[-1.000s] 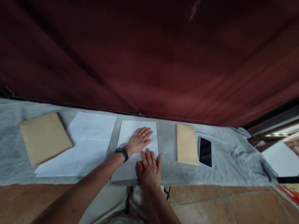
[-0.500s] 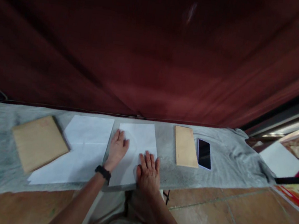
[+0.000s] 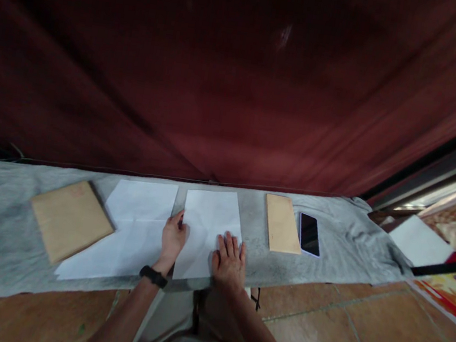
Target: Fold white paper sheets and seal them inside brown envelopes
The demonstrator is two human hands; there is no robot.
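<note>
A white sheet of paper [image 3: 209,211] lies before me on the grey cloth. At its left edge, my left hand [image 3: 172,240] has curled fingers, with thumb and forefinger closed on the edge; a dark band is round this wrist. My right hand [image 3: 230,263] rests flat on the sheet's lower right part, fingers spread. To the left are other white sheets [image 3: 136,237], overlapping and creased across the middle. A large brown envelope [image 3: 70,222] covers part of their left side.
Right of my hands lie a narrow brown envelope [image 3: 283,225] and, beside it, a phone [image 3: 310,235]. The grey cloth [image 3: 354,247] covers the long narrow surface. A dark red curtain [image 3: 237,109] hangs behind it. Tiled floor [image 3: 315,332] shows in front.
My left hand has drawn back from lying flat on the sheet to its left edge, its fingers now curled. My right hand stays flat on the paper. The view has shifted slightly.
</note>
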